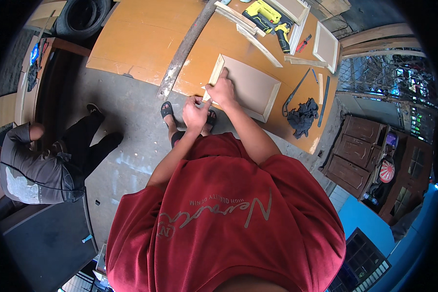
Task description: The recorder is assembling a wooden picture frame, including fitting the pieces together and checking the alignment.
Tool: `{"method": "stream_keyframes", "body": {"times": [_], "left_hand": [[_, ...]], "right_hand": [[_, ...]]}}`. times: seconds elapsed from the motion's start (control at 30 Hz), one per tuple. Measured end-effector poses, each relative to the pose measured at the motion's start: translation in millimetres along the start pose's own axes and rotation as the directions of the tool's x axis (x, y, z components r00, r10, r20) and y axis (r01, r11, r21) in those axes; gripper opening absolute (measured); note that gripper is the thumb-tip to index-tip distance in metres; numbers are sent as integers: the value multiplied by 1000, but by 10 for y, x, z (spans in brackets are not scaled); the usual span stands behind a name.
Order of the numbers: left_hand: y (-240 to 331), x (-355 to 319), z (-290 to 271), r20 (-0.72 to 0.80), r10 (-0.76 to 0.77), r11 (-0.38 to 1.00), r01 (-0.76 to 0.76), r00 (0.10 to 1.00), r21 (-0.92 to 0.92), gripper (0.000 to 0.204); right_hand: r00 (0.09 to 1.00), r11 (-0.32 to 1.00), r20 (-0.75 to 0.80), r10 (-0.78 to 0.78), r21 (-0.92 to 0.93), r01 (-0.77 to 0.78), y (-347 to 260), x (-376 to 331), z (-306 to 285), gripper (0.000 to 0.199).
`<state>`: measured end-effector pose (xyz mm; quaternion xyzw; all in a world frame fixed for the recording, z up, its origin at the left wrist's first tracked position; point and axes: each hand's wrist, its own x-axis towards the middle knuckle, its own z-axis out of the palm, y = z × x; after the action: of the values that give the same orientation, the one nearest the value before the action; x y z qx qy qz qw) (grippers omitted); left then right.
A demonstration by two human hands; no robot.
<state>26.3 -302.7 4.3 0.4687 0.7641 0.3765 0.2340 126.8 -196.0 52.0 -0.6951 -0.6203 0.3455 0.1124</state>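
Observation:
A shallow framed panel [252, 86] lies on the orange tabletop near its front edge, with a pale wooden rim around a beige board. My right hand [222, 90] grips the left side of that rim, one finger stretched along it and the thumb toward the near corner. Right beside it, at the same corner, my left hand [194, 114] is closed in a pinch. Whatever sits between its fingertips is too small to make out. A pale wood piece shows between the two hands at the corner.
The orange table [136, 44] carries a rough wooden bar [186, 51], a yellow-black power tool [262, 13], red-handled pliers [303, 43], loose wood strips [260, 46], another framed panel [325, 47] and a dark cloth [302, 118]. At left, another person [44, 160] stands near a dark cabinet.

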Motion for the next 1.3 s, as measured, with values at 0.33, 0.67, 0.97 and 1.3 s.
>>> {"method": "stream_keyframes", "body": {"times": [0.33,0.67,0.97,1.3], "left_hand": [[161,-1,-84,114,-229,969,237,967,-63,42],[119,-32,-77,65,-193,979,196,979,-46,44],[-96,80,-208,190,174,982,-157,966,-100,43],[-151,361,-339,388,343,939,-322,856,-120,34]], "right_hand": [[1000,1000,10,6,-12,-6,3,20,27,88],[997,981,-67,-39,185,51,298,-105,-274,66],[779,914,-621,83,359,189,1894,-1064,-326,29],[762,983,-647,-3,139,122,2282,-1220,-357,44]]}}
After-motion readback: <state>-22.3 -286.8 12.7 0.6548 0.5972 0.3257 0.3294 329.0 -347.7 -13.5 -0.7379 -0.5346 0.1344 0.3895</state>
